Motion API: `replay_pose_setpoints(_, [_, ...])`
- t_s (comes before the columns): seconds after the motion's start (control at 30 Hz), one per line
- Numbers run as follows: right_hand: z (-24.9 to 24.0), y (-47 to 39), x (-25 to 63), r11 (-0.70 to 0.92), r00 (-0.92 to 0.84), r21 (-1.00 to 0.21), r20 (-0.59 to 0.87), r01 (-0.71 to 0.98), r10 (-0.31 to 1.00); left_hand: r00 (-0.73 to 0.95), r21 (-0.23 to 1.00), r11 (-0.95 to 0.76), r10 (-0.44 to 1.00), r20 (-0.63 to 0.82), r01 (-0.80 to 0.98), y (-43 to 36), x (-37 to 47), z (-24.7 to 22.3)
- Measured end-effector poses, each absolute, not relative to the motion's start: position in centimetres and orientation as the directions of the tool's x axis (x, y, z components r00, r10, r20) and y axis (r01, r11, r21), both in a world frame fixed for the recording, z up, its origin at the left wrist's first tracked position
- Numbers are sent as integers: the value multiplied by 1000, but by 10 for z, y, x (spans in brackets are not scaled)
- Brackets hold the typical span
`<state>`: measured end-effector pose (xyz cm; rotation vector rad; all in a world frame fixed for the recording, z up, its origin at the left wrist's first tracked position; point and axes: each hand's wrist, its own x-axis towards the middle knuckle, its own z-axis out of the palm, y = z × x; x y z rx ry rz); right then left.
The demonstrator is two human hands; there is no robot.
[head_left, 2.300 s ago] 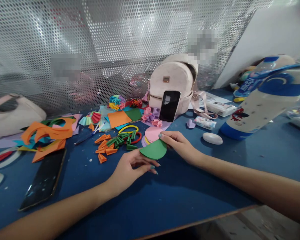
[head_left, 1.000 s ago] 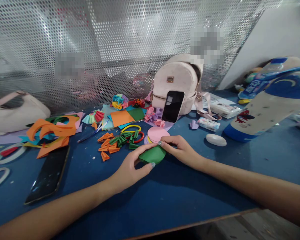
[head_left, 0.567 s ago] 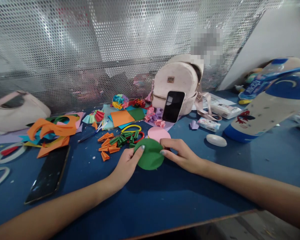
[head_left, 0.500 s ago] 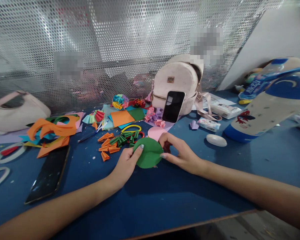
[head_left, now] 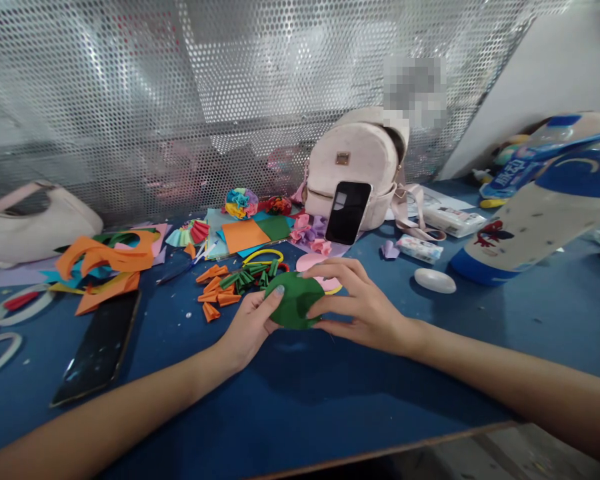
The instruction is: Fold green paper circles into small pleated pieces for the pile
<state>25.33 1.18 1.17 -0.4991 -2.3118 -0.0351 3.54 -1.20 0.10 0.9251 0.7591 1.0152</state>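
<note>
A green paper disc (head_left: 294, 303) is held up over the near part of the blue table. My left hand (head_left: 253, 323) pinches its left edge, thumb on top. On the other side, my right hand (head_left: 357, 303) has its fingers around the right edge, fingertips touching the paper. Behind the disc lies a pink paper circle (head_left: 311, 263), partly covered by my right hand. Small folded green paper pieces (head_left: 247, 279) and folded orange pieces (head_left: 220, 293) lie in a pile just beyond my left hand.
A dark phone (head_left: 100, 347) lies at left, beside orange paper scraps (head_left: 105, 257) and white tape rolls (head_left: 23, 305). A second phone (head_left: 349, 212) leans on a white backpack (head_left: 350, 160). At right stand a large bottle (head_left: 525, 227) and a white oval object (head_left: 435, 281). Perforated metal sheeting (head_left: 260, 87) rises behind.
My right hand has moved left over the disc's right side, its fingers spreading along the edge. The disc has tilted and looks darker. My left hand keeps its pinch.
</note>
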Motion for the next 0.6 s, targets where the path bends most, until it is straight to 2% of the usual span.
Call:
replay_pose_setpoints(0.13, [10,13,253,904,-609,-172,688,391,395,378,850,298,917,-129,-434,-9,34,0])
replay_pose_setpoints(0.27, [9,14,253,881,-564,-287,684,376,463,395,823,337,906,-152,-457,-6,32,-1])
replay_pose_setpoints(0.47, [3,16,253,800,-517,-458,610,387,600,454,793,349,885,-104,-499,-6,32,-1])
replay_pose_setpoints(0.6, [2,16,251,774,-498,-515,594,368,632,470,798,355,877,-103,-487,-7,33,-2])
